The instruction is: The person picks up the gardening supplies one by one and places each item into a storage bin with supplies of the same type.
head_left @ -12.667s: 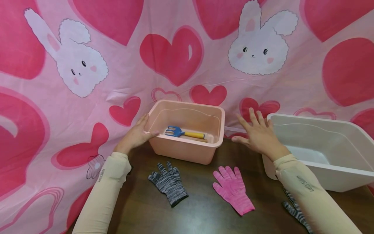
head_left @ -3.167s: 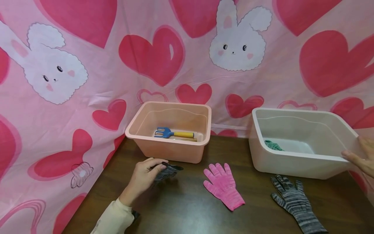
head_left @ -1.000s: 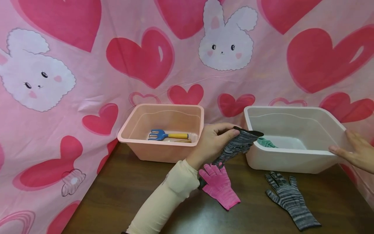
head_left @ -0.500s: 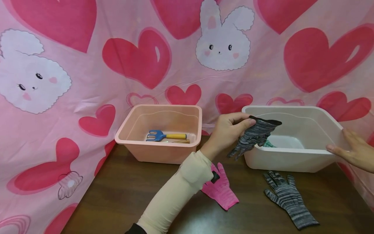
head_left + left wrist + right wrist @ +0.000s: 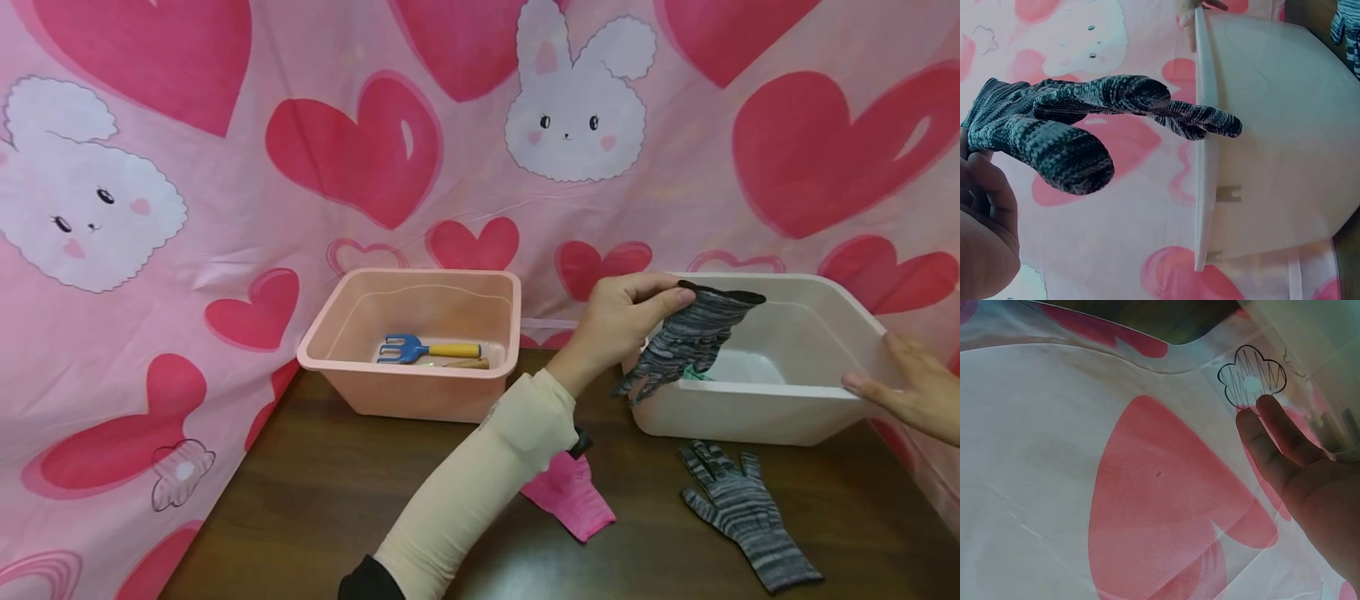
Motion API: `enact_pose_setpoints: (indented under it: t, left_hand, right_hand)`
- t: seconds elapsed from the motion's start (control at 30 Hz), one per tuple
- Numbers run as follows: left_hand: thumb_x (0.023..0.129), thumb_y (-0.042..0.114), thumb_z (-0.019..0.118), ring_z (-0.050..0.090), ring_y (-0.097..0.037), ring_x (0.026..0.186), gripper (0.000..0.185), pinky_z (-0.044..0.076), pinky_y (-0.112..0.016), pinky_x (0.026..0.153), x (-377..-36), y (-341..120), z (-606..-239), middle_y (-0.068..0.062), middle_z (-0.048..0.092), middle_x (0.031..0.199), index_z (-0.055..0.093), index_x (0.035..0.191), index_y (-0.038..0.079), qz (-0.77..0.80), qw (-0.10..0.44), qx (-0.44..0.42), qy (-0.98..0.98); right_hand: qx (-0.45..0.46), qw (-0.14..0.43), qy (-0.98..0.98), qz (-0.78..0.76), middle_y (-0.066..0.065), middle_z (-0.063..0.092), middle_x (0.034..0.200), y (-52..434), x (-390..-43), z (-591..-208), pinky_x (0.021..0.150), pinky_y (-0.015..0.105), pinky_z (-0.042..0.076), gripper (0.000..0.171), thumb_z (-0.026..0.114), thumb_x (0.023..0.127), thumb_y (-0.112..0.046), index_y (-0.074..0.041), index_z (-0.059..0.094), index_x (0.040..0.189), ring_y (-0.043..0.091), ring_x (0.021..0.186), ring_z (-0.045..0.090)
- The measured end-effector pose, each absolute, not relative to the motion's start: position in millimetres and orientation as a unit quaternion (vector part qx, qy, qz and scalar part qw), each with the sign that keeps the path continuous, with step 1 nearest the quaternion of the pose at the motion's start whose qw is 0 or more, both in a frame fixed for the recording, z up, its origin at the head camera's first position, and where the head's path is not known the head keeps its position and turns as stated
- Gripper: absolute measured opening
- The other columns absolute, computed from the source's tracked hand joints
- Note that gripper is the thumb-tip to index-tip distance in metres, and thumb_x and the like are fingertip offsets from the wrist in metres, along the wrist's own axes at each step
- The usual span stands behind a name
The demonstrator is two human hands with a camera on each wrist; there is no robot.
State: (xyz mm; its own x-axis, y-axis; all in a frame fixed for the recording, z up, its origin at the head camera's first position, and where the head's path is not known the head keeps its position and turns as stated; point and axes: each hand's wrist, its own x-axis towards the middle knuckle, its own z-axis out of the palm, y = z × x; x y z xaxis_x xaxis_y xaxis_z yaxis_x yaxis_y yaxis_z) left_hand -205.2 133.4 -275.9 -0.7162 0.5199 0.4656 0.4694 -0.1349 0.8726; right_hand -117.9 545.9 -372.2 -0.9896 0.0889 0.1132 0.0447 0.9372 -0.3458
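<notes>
My left hand (image 5: 611,325) pinches the black cuff of a grey-and-black striped knit glove (image 5: 693,329). The glove's fingers hang loosely over the near left rim of the white bin (image 5: 750,414); in the left wrist view the glove (image 5: 1072,153) dangles beside the bin wall. Inside this bin a bit of green knit fabric (image 5: 696,374) shows, mostly hidden. My right hand (image 5: 915,392) rests on the bin's right corner, thumb over the front rim. The right wrist view shows straight fingers (image 5: 1266,450) along its outside wall.
A pink glove (image 5: 573,504), partly under my left forearm, and a second striped glove (image 5: 753,521) lie on the brown table (image 5: 300,517). Left stands a peach bin (image 5: 420,393) with a blue hand fork (image 5: 435,349) and a wooden-looking piece (image 5: 472,363). A heart-print cloth hangs behind.
My left hand picked the striped glove off the table and carried it rightward and up to the white bin. My right hand has stayed at that bin's right corner lately. Green fabric appeared in the bin.
</notes>
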Motion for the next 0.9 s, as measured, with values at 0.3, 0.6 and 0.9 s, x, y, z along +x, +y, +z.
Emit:
enact_pose_setpoints:
  t: [0.3, 0.6, 0.9]
  left_hand:
    - [0.097, 0.017, 0.07, 0.053, -0.013, 0.063, 0.022, 0.05, -0.02, 0.062, -204.7, 145.0, -269.8, 0.004, 0.068, 0.086, 0.076, 0.114, 0.004, 0.663, 0.019, 0.372, 0.65]
    - [0.096, 0.02, 0.071, 0.051, -0.012, 0.058, 0.023, 0.048, -0.023, 0.054, -209.2, 165.1, -261.5, 0.013, 0.069, 0.094, 0.077, 0.115, 0.008, 0.667, 0.033, 0.355, 0.654]
    - [0.098, 0.018, 0.069, 0.043, -0.022, 0.047, 0.024, 0.043, -0.026, 0.046, -217.0, 182.9, -261.8, -0.003, 0.054, 0.07, 0.075, 0.119, 0.008, 0.683, 0.061, 0.348, 0.64]
  right_hand:
    - [-0.031, 0.046, -0.984, 0.169, 0.047, -0.001, 0.148, 543.1, -113.8, -370.0, 0.082, 0.085, 0.021, 0.107, 0.058, 0.097, -0.047, 0.012, -0.014, 0.151, 0.069, 0.124, 0.013]
    - [-0.039, 0.04, -0.985, 0.16, 0.047, -0.007, 0.149, 545.0, -115.2, -366.0, 0.081, 0.085, 0.02, 0.108, 0.056, 0.098, -0.048, 0.009, -0.018, 0.15, 0.07, 0.129, 0.007]
    - [-0.05, 0.029, -0.986, 0.157, 0.046, -0.011, 0.15, 545.7, -116.6, -368.4, 0.083, 0.084, 0.019, 0.108, 0.054, 0.098, -0.051, 0.009, -0.021, 0.149, 0.07, 0.133, -0.002]
